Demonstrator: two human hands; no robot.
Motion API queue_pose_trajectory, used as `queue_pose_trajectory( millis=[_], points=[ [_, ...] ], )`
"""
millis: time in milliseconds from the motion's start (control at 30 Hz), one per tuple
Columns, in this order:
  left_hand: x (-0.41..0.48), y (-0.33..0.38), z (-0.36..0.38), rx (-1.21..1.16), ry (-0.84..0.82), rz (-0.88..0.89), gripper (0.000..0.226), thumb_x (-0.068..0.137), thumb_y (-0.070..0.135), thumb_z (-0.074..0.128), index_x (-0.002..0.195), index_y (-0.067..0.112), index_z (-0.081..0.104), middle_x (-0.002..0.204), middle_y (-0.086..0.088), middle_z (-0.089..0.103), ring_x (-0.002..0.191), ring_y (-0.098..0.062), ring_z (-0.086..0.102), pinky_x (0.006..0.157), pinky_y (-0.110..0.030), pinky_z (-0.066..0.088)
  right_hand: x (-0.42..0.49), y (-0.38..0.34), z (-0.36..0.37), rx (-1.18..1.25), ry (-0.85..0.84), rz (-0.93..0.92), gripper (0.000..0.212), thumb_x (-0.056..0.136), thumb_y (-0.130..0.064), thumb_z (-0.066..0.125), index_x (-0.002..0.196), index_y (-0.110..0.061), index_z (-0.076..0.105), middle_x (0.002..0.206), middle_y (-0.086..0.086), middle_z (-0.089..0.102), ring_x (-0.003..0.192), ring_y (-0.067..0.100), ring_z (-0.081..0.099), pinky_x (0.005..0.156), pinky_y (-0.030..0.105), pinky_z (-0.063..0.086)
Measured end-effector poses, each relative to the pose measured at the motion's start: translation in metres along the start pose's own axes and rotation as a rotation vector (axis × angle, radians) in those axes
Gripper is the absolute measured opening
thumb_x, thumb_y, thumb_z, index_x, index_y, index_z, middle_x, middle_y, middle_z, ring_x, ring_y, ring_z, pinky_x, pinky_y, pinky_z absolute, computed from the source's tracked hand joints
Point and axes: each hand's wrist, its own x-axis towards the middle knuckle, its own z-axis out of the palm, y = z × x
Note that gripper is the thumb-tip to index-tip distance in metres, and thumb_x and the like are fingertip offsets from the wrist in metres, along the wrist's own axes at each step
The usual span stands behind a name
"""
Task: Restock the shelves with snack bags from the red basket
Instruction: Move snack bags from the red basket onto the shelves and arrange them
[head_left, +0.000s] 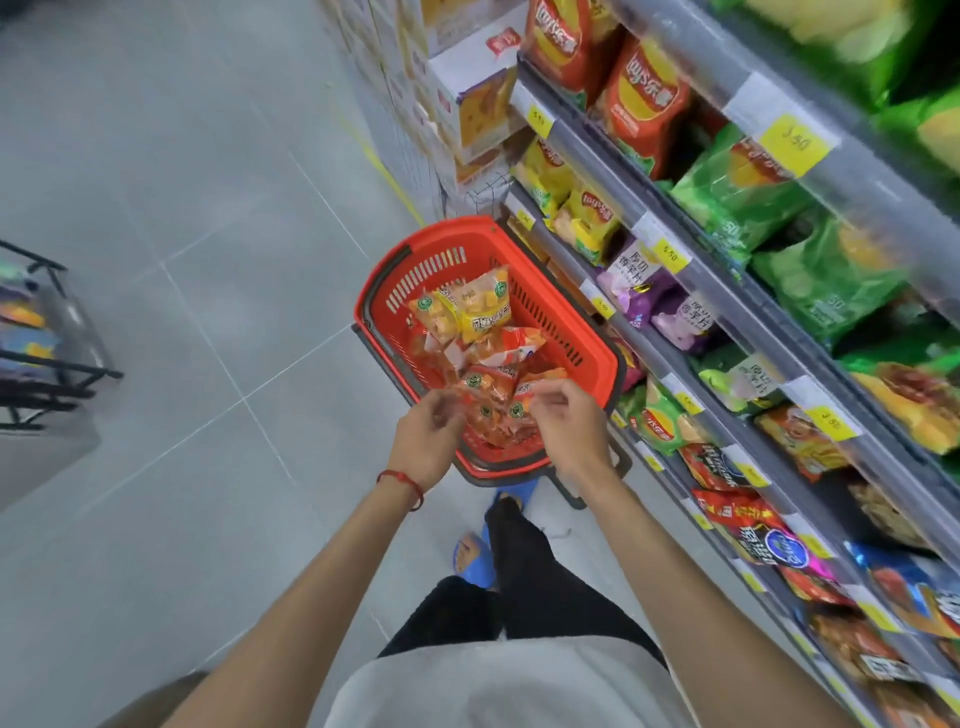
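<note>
Both hands are held over the near end of the red slotted plastic basket (582, 332). A bunch of orange-red snack bags (493, 410) is gripped there, with the fingers of the left hand (423, 441) and right hand (569, 426) curled onto its side edges. Yellow snack bags (483, 306) are piled at the far end. The basket is set on the grey tiled floor (208, 208), just beside the grey metal shelves (592, 150).

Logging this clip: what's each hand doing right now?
Left hand: fingers curled on the orange snack bags.
Right hand: pinches the same bags.
</note>
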Motion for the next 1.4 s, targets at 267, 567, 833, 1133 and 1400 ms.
queue_pose_trajectory(
  millis=[267,567,833,1133,1400],
  points=[
    [0.134,-0.011,-0.02,-0.009,-0.059,-0.177,0.025,0.096,0.01,0.053,0.118,0.015,0.063,0.108,-0.003,0.067,0.096,-0.021,0.063,0.078,-0.023,0.049,0.112,-0.02,0.047,-0.142,-0.072,0.099,0.015,0.1,-0.021,0.063,0.114,-0.02,0.068,0.111,-0.009,0.067,0.103,0.01,0.064,0.092,0.03,0.053],
    [0.3,-0.077,-0.027,0.143,-0.206,-0.234,0.03,0.093,0.011,0.055,0.122,0.01,0.061,0.108,0.001,0.063,0.098,-0.018,0.06,0.076,-0.021,0.042,0.24,0.025,0.127,-0.214,-0.015,0.261,0.036,0.095,-0.017,0.07,0.129,-0.017,0.058,0.125,-0.002,0.061,0.105,0.012,0.06,0.077,0.017,0.047],
    [0.433,-0.139,0.008,0.476,-0.296,-0.08,0.053,0.087,0.026,0.066,0.136,0.014,0.05,0.136,-0.01,0.051,0.121,-0.028,0.052,0.099,-0.04,0.046,0.348,0.083,0.191,-0.229,0.061,0.289,0.088,0.086,-0.03,0.08,0.157,-0.016,0.03,0.157,0.004,0.038,0.14,0.022,0.042,0.113,0.038,0.039],
    [0.513,-0.182,0.058,0.78,-0.37,-0.014,0.121,0.073,0.055,0.078,0.156,0.008,0.003,0.163,-0.015,0.012,0.149,-0.035,0.016,0.121,-0.047,0.022,0.43,0.135,0.217,-0.107,0.054,0.257,0.122,0.058,-0.033,0.098,0.155,-0.024,0.025,0.151,-0.001,0.047,0.138,0.021,0.048,0.118,0.045,0.038],
    [0.504,-0.184,0.061,0.832,-0.326,0.03,0.107,0.068,0.061,0.076,0.148,0.013,0.023,0.134,-0.011,0.048,0.121,-0.033,0.045,0.104,-0.048,0.041,0.404,0.137,0.219,-0.037,0.196,0.248,0.087,0.062,-0.033,0.096,0.129,-0.035,0.04,0.124,-0.01,0.061,0.117,0.016,0.059,0.103,0.045,0.05]
  ],
)
